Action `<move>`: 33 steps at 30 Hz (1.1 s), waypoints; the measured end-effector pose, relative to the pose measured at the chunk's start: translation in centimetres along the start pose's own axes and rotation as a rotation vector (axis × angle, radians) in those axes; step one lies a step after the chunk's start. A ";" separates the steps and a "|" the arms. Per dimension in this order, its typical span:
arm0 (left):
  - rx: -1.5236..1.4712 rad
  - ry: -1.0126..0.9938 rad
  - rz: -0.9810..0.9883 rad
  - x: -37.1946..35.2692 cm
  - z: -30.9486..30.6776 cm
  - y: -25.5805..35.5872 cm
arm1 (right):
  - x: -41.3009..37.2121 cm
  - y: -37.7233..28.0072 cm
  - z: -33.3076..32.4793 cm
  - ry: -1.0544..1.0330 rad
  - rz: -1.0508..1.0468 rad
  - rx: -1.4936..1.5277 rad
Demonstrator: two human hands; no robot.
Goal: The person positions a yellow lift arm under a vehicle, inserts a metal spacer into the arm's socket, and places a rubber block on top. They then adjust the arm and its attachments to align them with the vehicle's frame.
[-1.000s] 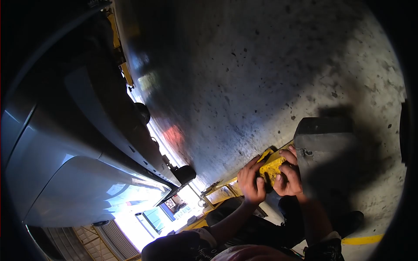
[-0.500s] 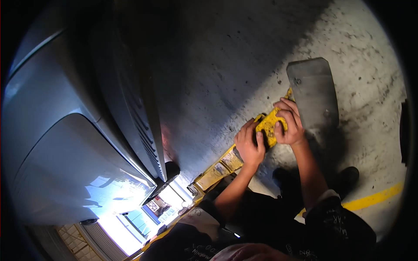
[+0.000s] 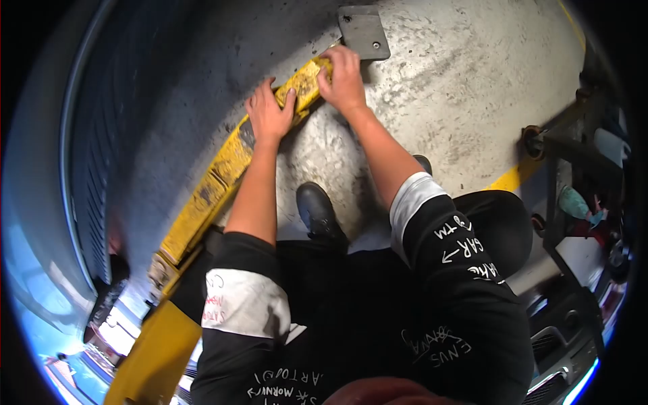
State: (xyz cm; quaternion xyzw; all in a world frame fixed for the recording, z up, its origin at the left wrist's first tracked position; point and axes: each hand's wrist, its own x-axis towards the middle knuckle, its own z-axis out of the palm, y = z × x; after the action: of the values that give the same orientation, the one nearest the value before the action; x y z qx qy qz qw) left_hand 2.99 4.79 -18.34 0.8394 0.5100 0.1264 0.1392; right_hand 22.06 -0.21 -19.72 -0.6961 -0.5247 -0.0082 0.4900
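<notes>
With your left hand (image 3: 271,116) and right hand (image 3: 344,81) both gripping the yellow lift arm (image 3: 229,160) toward its end near the grey plate (image 3: 365,34), press evenly and hold your fingertips clear of where the arm's sections meet.

A vehicle workshop is indicated: a car body (image 3: 42,202) is seen at nine o'clock, a yellow lift arm (image 3: 219,172) is extended from twelve towards eight, and stained concrete floor (image 3: 459,88) is marked by a yellow line (image 3: 514,177) at three, beside a wheeled frame (image 3: 570,148).
</notes>
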 end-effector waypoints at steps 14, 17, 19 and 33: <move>0.193 -0.315 -0.408 -6.1 -3.9 -2.6 | 5.9 2.9 -7.7 -0.441 0.768 -0.537; 0.211 -0.324 -0.381 -5.9 -3.3 -2.6 | 6.0 4.6 -6.7 -0.529 0.674 -0.515; 0.257 -0.345 -0.442 -5.9 -3.1 -1.8 | 5.8 5.0 -6.6 -0.531 0.665 -0.509; 0.217 -0.373 -0.444 -5.8 -4.4 -0.6 | 4.6 9.2 -5.5 -0.501 0.511 -0.492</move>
State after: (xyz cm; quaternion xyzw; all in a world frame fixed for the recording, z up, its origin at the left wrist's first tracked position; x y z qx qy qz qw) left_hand -1.64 0.37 -14.87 0.7261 0.6570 -0.1187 0.1642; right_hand 33.74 -0.42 -20.64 -0.8802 -0.4206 0.1576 0.1534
